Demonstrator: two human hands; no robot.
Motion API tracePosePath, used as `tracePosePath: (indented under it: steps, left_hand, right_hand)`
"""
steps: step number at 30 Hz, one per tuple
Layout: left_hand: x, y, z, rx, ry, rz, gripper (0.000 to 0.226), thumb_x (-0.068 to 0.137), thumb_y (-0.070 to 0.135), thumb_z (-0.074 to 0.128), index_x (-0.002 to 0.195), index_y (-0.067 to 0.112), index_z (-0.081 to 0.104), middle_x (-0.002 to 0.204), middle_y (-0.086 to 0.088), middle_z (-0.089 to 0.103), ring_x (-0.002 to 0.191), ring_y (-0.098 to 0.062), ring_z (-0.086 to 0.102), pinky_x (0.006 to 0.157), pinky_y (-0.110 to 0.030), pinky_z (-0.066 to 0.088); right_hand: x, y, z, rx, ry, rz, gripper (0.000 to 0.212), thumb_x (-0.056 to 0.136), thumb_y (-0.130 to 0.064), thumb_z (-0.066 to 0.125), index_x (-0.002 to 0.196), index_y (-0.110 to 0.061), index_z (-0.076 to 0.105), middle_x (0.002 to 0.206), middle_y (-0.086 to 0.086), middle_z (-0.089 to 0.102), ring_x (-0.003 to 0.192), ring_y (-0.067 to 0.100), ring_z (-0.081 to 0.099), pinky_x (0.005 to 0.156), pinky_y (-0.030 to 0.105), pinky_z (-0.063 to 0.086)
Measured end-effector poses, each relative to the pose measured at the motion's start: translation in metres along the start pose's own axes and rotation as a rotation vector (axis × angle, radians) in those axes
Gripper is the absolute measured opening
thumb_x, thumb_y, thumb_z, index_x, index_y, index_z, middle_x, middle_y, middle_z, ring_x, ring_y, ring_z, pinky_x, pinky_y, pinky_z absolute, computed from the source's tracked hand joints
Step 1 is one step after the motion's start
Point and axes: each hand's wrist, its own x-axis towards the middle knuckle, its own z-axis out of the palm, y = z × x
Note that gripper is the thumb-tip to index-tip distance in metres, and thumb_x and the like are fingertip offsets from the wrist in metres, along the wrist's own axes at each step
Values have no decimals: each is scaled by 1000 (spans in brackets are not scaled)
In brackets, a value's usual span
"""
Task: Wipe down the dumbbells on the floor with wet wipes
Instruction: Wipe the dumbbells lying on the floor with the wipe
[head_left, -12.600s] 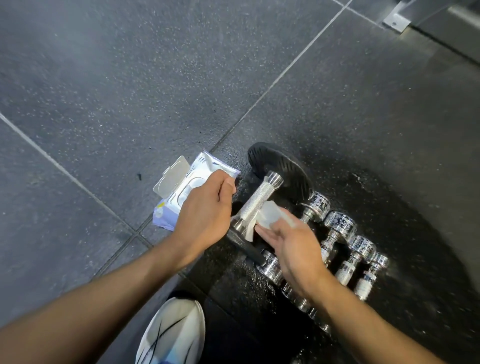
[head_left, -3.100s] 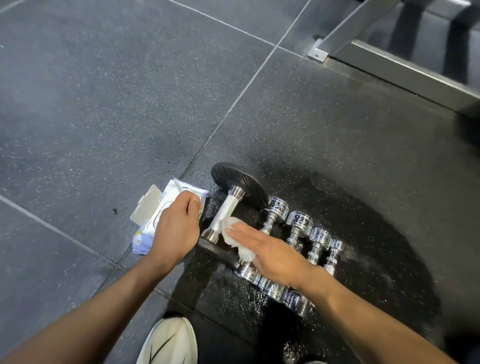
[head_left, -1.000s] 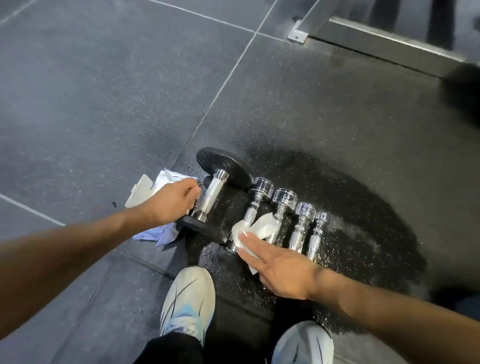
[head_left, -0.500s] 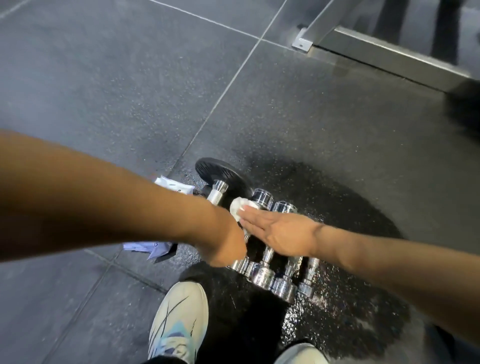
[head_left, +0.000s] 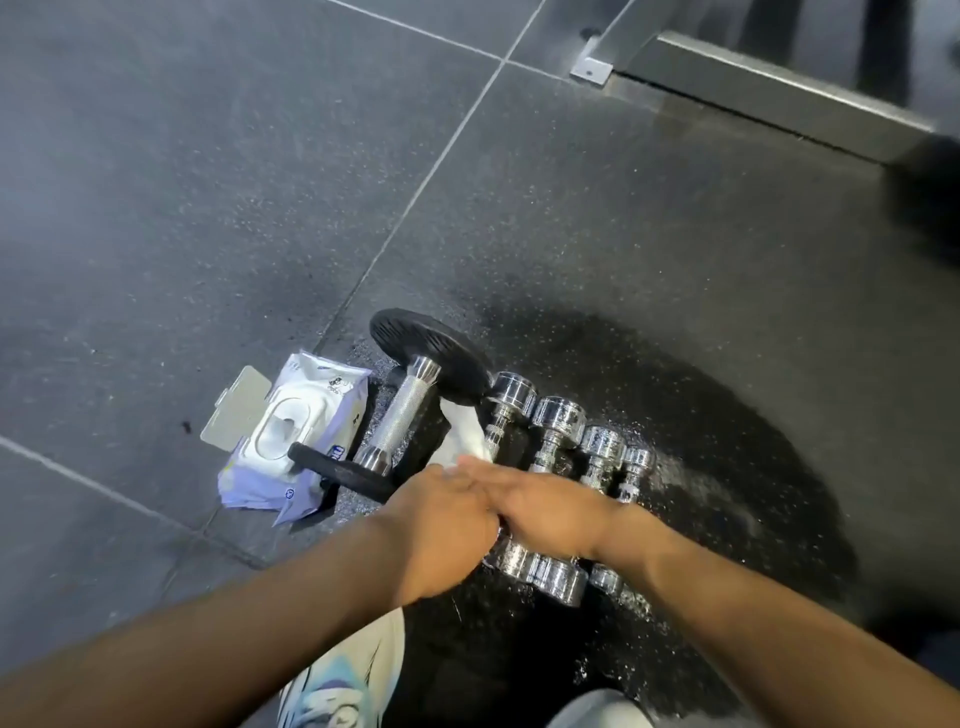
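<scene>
- White wet wipe (head_left: 467, 431) lies pinned under straight fingers of the right hand (head_left: 550, 506); the left hand (head_left: 447, 519) is beside it, its grip hidden.
- Chrome dumbbells (head_left: 558, 415) sit in a row just beyond: heavy, stiff, probably slippery when wet; hold the knurled handles.
- Wipes pack (head_left: 291, 441) lies left.

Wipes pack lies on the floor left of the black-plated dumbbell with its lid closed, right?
No. The head view shows the lid flipped open, not closed. The wipes pack does lie on the floor left of the black-plated dumbbell.
</scene>
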Motion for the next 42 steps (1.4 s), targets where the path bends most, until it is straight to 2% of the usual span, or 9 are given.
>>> tracePosePath:
  steps: [3,8,14,17,24,29,33,37,42]
  left_hand:
    - [-5,-3,9,32,46,-69,39,97,13,51,135,12,48,135,-12,51,124,-31,46,100,-45,34]
    - [-4,-9,14,31,53,-162,59,95,28,63,145,11,37,141,-12,48,127,-31,47,106,-49,32]
    - [2,-8,18,67,43,-196,70,94,24,65,152,10,30,141,-16,49,128,-34,48,111,-54,30]
    - [3,-7,22,75,71,-202,61,95,23,62,149,9,36,140,-16,52,125,-33,50,108,-52,32]
    - [2,-12,26,59,98,-204,42,93,24,61,133,15,53,129,-11,59,116,-28,55,98,-45,37]
    - [0,-12,24,28,120,-196,42,95,28,64,134,15,52,129,-8,60,117,-26,56,100,-44,36]
    - [-3,-13,23,23,142,-196,39,94,28,66,130,15,56,126,-7,62,113,-25,58,99,-44,37]
    - [-4,-13,23,25,157,-195,33,93,30,66,123,18,59,118,-4,64,108,-23,59,94,-41,38]
    - [-4,-14,24,22,166,-199,31,93,29,66,121,18,59,113,-1,66,104,-22,59,91,-39,37]
  right_hand:
    - [6,36,-6,-47,193,135,90,81,20,50,160,-19,30,167,8,27,150,26,35,121,42,35]
    - [2,14,-3,67,216,103,50,92,5,56,137,-15,63,143,1,58,134,14,50,120,20,29]
    - [16,40,-9,-189,257,139,64,91,3,63,149,-17,47,162,4,35,145,24,40,112,40,46]
    - [16,23,14,-25,257,167,46,98,-13,57,141,-28,54,148,-2,52,134,14,52,112,38,46]
    - [27,45,-5,-194,250,108,73,87,16,58,151,-16,45,158,6,42,144,19,42,118,33,38]
    - [23,11,27,-171,190,64,44,90,10,56,132,-4,58,131,12,58,118,21,60,102,30,52]
    - [28,32,2,-179,199,49,45,92,-1,63,128,-26,54,125,-2,61,101,8,67,86,25,60]
    - [37,43,2,-238,222,118,58,86,9,66,137,-17,58,137,6,59,118,15,63,106,30,51]
    - [42,30,12,-205,31,46,38,91,2,65,121,-20,66,118,6,66,99,23,67,90,36,58]
